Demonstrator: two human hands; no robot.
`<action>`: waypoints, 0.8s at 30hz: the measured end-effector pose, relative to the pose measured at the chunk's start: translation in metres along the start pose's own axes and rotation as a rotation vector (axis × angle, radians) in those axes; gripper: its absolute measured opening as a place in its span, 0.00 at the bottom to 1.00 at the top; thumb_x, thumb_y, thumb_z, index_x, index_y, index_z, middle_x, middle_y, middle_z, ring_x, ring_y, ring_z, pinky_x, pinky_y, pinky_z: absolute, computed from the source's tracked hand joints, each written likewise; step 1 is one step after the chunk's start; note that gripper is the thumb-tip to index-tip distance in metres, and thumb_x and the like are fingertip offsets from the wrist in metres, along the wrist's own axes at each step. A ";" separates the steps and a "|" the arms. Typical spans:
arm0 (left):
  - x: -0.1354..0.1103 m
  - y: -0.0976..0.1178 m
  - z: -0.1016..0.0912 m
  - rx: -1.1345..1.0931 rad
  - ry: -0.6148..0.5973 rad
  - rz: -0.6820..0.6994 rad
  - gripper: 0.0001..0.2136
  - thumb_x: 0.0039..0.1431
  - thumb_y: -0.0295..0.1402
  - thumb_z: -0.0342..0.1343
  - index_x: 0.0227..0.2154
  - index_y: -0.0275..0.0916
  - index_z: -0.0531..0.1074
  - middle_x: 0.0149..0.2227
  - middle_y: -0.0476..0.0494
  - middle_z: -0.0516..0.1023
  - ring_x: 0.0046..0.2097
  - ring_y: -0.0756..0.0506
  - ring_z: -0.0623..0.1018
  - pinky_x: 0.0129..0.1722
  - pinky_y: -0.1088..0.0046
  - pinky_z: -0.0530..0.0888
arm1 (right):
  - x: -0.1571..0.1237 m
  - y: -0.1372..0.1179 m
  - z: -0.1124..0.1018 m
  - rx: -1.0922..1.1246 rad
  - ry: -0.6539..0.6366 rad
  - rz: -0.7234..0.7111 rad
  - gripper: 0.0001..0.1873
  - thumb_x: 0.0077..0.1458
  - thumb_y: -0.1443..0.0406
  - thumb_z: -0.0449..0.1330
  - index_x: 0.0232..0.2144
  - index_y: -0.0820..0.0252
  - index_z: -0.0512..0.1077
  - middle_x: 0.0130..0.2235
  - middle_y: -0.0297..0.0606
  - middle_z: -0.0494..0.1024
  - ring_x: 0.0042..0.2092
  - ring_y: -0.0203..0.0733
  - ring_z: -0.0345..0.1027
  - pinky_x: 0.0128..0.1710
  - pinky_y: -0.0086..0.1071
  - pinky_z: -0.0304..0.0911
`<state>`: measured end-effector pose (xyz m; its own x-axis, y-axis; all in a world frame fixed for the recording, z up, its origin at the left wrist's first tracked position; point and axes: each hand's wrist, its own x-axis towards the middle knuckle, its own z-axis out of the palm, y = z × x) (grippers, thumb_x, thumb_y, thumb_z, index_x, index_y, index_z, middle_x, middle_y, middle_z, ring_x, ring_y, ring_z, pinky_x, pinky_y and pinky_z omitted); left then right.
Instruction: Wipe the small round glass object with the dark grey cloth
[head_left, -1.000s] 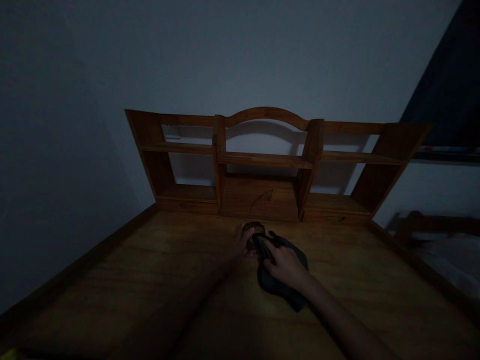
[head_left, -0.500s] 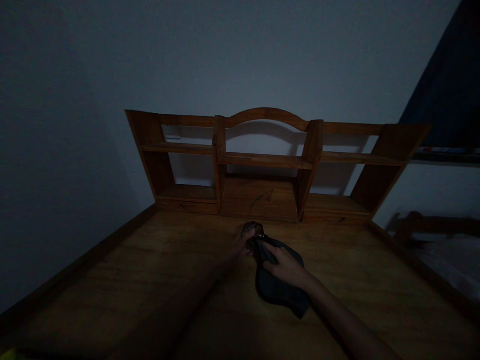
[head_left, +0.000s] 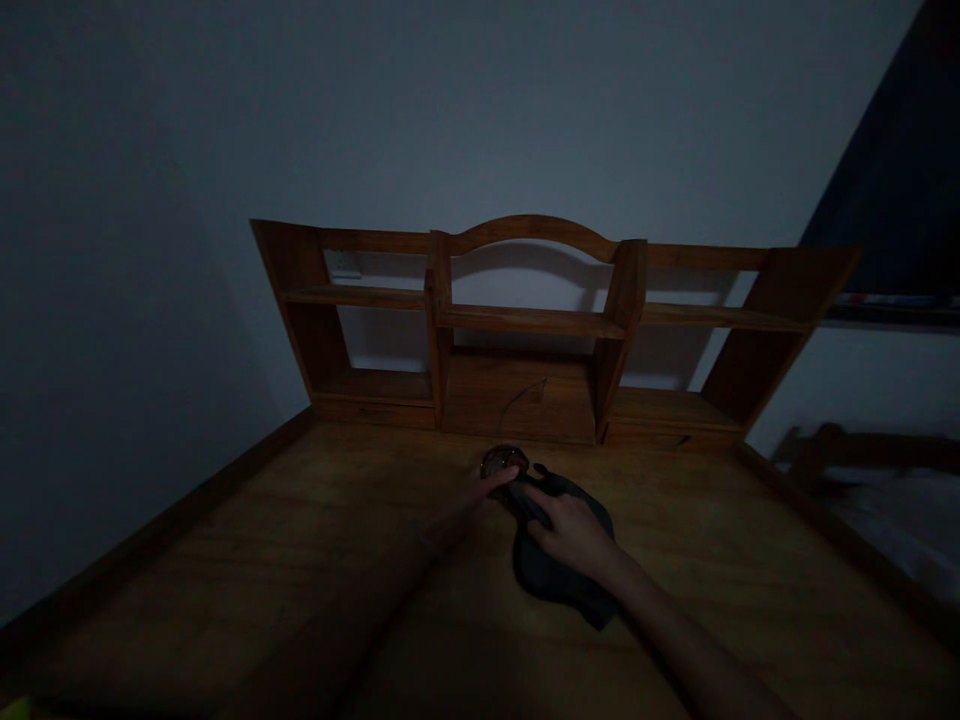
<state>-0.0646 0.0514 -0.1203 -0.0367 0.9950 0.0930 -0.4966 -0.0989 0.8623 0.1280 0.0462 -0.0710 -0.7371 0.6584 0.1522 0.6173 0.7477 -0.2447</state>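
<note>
In the head view my left hand (head_left: 487, 489) is closed on a small, round, reddish-brown thing with a shiny rim, which looks like a glass bowl (head_left: 500, 459). Its exact kind is hard to make out in the dim light. My right hand (head_left: 574, 532) grips a dark grey cloth (head_left: 559, 590), pressing its bunched upper end against the near right side of the bowl. The rest of the cloth hangs down below the right hand toward the desk. The bowl's lower part is hidden by my left fingers.
Both hands work over a wooden desk top (head_left: 337, 520). Along its back stands a wooden shelf unit (head_left: 525, 322) with several compartments and low drawers. A thin dark cord (head_left: 517, 397) shows at the middle compartment. A wall socket (head_left: 345, 264) sits behind the left shelf.
The bowl has turned in my left hand, so its round rim now shows more clearly. My left thumb lies across it, and the cloth's upper edge has shifted slightly.
</note>
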 end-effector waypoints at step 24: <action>0.002 -0.015 -0.011 0.334 0.069 -0.057 0.20 0.48 0.49 0.63 0.36 0.38 0.74 0.20 0.50 0.73 0.18 0.53 0.69 0.17 0.79 0.62 | 0.001 -0.006 0.001 -0.104 0.034 0.075 0.37 0.58 0.64 0.51 0.67 0.56 0.45 0.38 0.42 0.80 0.39 0.50 0.75 0.38 0.35 0.59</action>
<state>-0.0667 0.0554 -0.1380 -0.0812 0.9966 0.0159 -0.1884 -0.0310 0.9816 0.1233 0.0426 -0.0706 -0.6791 0.7142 0.1698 0.6971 0.6999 -0.1559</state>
